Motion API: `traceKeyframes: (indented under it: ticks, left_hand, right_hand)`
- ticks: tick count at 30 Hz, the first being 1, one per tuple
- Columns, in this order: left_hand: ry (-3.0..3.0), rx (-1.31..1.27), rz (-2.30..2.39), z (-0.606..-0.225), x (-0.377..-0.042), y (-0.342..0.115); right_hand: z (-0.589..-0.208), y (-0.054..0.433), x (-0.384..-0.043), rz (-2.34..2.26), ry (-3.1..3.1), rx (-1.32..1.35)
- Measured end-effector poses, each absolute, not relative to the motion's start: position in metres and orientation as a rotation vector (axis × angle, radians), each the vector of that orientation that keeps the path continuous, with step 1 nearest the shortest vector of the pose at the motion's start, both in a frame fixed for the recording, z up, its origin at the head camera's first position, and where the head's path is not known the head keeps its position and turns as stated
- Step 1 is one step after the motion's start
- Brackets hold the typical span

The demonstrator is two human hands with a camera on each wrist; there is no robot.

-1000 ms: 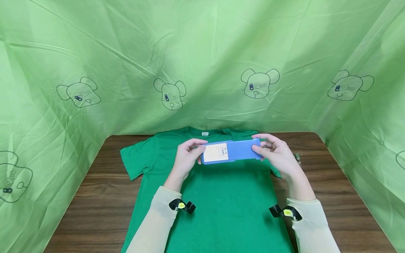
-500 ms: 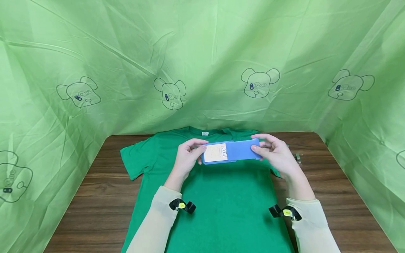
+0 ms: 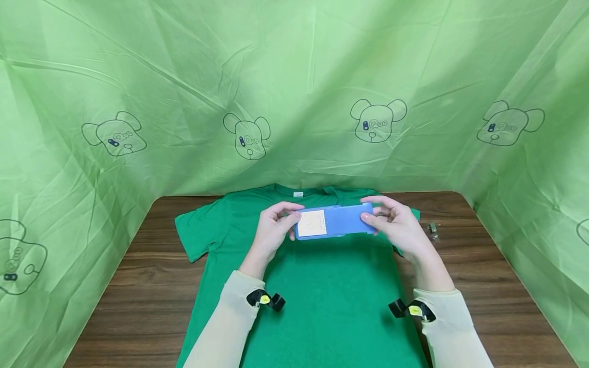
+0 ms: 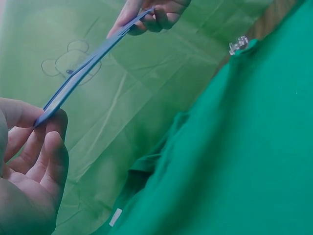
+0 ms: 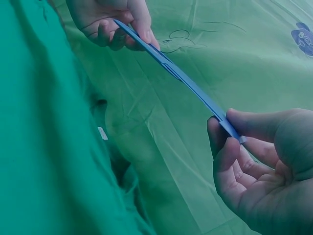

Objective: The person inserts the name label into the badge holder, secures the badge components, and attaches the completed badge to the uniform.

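A blue sliding ID card holder (image 3: 347, 220) is held level between both hands above the T-shirt. Its left part shows a pale printed insert (image 3: 312, 223); the plain blue cover spans the rest. My left hand (image 3: 272, 228) pinches the left end, thumb in front and fingers behind. At the other end, my right hand (image 3: 398, 225) pinches the cover's edge between thumb and fingers. Seen edge-on in the right wrist view, the card holder (image 5: 183, 81) is two thin overlapping layers. Below lies a green T-shirt (image 3: 322, 296), spread flat with its collar at the far side.
On the wooden table (image 3: 152, 286), right of the shirt's sleeve, lies a small clear item with a metallic clip (image 3: 432, 230). A light green cloth (image 3: 294, 76) printed with bear heads walls in the back and sides.
My right hand has moved slightly left, sliding the blue cover farther over the insert. The printed "ID/IC CARD" lettering has become covered. My left hand stays nearly still.
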State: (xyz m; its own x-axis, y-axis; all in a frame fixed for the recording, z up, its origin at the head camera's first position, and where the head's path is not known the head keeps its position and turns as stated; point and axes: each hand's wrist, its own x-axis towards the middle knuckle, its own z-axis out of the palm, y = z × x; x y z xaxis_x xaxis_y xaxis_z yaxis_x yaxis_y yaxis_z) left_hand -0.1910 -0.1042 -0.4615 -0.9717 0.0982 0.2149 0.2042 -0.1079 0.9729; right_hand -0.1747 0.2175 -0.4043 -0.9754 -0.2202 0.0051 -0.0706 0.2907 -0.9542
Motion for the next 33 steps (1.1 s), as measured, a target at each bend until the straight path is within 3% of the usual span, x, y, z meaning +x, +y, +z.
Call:
traceKeyframes:
  ticks: [33]
  left_hand:
    - [-2.051, -0.363, -2.286, -0.464, -0.190, -0.099]
  right_hand:
    - [-0.411, 0.205, -0.176, -1.779, 2.416, -0.315]
